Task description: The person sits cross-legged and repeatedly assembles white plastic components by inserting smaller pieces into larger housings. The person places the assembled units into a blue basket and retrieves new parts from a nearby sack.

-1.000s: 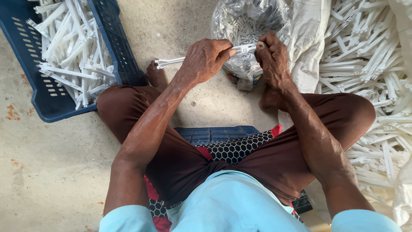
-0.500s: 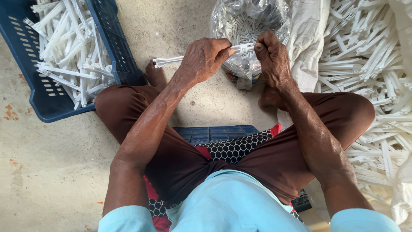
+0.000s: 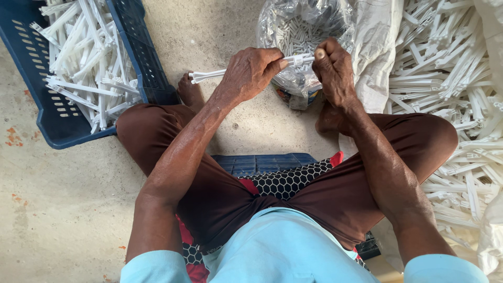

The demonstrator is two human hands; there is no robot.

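Note:
My left hand (image 3: 250, 72) grips a long white plastic stick (image 3: 209, 75) that juts out to the left. My right hand (image 3: 332, 68) pinches the stick's other end, where a small white piece sits, between thumb and fingers. Both hands hover above a clear plastic bag (image 3: 298, 26) full of small white pieces. I sit cross-legged in brown trousers, knees spread to either side.
A blue crate (image 3: 60, 126) holding several white sticks stands at the left on the concrete floor. A large heap of white sticks (image 3: 456, 78) lies on a white sack at the right. A blue crate lid (image 3: 267, 162) and patterned cloth lie under me.
The hands have stayed at the same spot over the bag; the right thumb has pressed a little closer onto the stick's end.

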